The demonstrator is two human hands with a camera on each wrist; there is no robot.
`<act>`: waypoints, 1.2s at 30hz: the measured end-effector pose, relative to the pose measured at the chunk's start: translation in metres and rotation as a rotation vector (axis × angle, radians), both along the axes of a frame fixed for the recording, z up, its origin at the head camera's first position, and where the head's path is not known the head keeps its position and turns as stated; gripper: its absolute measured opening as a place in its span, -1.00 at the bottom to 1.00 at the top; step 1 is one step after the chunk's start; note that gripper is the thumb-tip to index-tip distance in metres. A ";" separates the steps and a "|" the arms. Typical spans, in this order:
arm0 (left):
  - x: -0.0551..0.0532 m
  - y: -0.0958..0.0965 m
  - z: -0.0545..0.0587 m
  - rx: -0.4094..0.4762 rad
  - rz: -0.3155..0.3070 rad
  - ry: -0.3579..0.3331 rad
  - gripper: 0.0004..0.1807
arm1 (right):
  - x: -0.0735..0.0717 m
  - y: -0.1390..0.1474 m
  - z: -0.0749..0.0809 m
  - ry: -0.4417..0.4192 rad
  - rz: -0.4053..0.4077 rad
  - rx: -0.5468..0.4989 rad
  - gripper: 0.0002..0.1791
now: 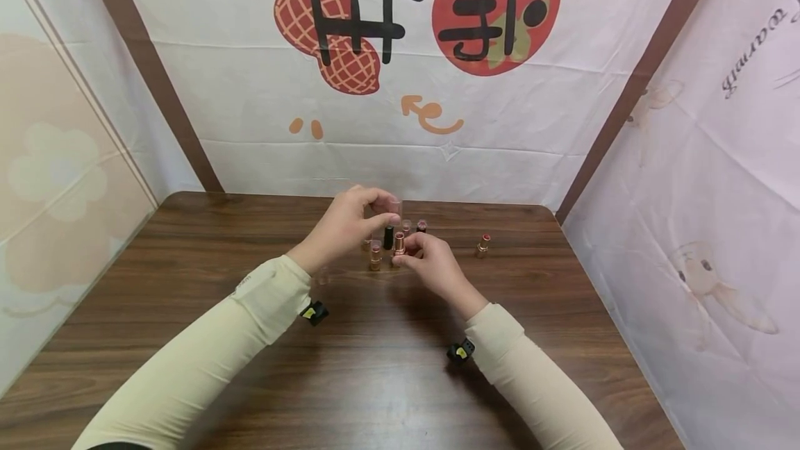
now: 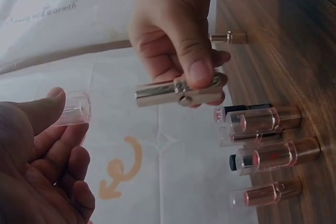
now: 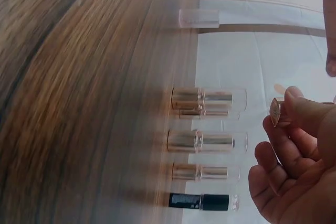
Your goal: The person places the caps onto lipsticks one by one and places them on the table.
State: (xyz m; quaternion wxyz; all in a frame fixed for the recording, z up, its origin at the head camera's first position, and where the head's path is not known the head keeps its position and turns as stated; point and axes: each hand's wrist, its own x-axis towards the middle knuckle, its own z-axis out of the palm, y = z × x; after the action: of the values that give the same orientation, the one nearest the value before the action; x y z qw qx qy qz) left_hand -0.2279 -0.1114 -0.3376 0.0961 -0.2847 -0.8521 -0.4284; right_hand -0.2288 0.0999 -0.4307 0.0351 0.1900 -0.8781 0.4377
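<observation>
My left hand (image 1: 353,219) pinches a clear cap (image 2: 76,109) between thumb and fingers, its wide end toward the lipstick in my other hand. With thumb and fingertips, my right hand (image 1: 434,264) holds a gold lipstick (image 2: 163,93) by its base, raised over the table. In the left wrist view the cap and this lipstick are a short gap apart. Close by stands a group of capped lipsticks, among them a gold one (image 1: 375,257) in front and a black tube (image 3: 199,202).
To the right stands an uncapped lipstick (image 1: 484,246) with its red tip showing. Another clear cap (image 3: 199,18) stands on the brown wooden table (image 1: 387,380), left of the group. Printed cloth (image 1: 250,165) hangs behind the table and along its sides.
</observation>
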 end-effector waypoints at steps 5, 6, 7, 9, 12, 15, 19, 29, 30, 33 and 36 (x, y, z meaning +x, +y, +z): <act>0.002 0.002 -0.002 -0.027 0.005 -0.030 -0.79 | 0.002 -0.005 0.005 -0.020 0.011 -0.014 -0.79; 0.002 0.003 -0.003 -0.034 0.009 -0.033 -0.79 | 0.002 -0.006 0.006 -0.023 0.011 -0.016 -0.80; 0.002 0.003 -0.004 -0.040 0.014 -0.036 -0.79 | 0.002 -0.006 0.007 -0.023 0.012 -0.018 -0.80; 0.001 0.003 -0.006 -0.047 0.022 -0.041 -0.77 | 0.003 -0.007 0.009 -0.026 0.011 -0.025 -0.81; 0.000 0.002 -0.010 -0.057 0.036 -0.057 -0.76 | 0.003 -0.008 0.011 -0.028 0.014 -0.041 -0.82; 0.000 0.001 -0.013 -0.059 0.038 -0.073 -0.76 | 0.004 -0.009 0.012 -0.031 0.017 -0.051 -0.82; 0.000 0.000 -0.015 -0.059 0.031 -0.080 -0.75 | 0.004 -0.009 0.013 -0.041 0.026 -0.055 -0.83; -0.001 0.004 -0.027 -0.084 0.020 -0.104 -0.80 | 0.003 -0.009 0.018 0.000 0.017 -0.056 -0.77; -0.001 0.004 -0.028 -0.087 0.023 -0.097 -0.81 | 0.003 -0.009 0.019 0.012 0.009 -0.055 -0.77; -0.002 0.005 -0.028 -0.081 0.026 -0.070 -0.82 | 0.004 -0.009 0.022 0.037 -0.024 -0.056 -0.75; -0.002 0.004 -0.027 -0.070 0.020 -0.048 -0.82 | 0.006 -0.010 0.024 0.049 -0.050 -0.060 -0.78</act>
State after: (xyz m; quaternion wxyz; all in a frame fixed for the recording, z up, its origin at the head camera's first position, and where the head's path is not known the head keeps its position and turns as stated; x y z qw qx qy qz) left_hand -0.2301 -0.1071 -0.3643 0.0697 -0.2691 -0.8714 -0.4043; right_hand -0.2228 0.0900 -0.4067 0.0731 0.1773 -0.8680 0.4580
